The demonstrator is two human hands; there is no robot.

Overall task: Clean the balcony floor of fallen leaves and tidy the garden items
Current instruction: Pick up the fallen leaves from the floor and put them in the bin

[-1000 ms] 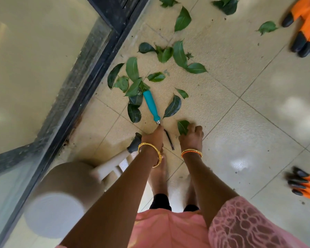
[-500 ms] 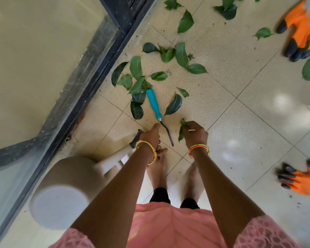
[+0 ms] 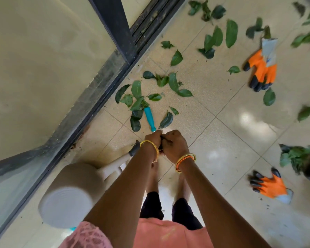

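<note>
Green leaves (image 3: 173, 81) lie scattered over the tiled balcony floor (image 3: 231, 140), many in a cluster by the sliding door track. A teal-handled garden tool (image 3: 149, 118) lies among them, its metal end hidden under my hands. My left hand (image 3: 151, 140) and right hand (image 3: 174, 146) meet just above the tool's near end, fingers curled, with a dark crumpled leaf (image 3: 162, 140) pinched between them. One orange garden glove (image 3: 261, 70) lies far right, another orange glove (image 3: 270, 185) near right.
A glass sliding door with a dark frame (image 3: 97, 90) runs along the left. A white plastic stool (image 3: 73, 190) stands by my left leg. A dark heap of leaves (image 3: 299, 158) sits at the right edge. My bare feet stand below my hands.
My right hand lifted a leaf off the floor and moved left to meet my left hand. The view has pulled back and shows more leaves and both gloves.
</note>
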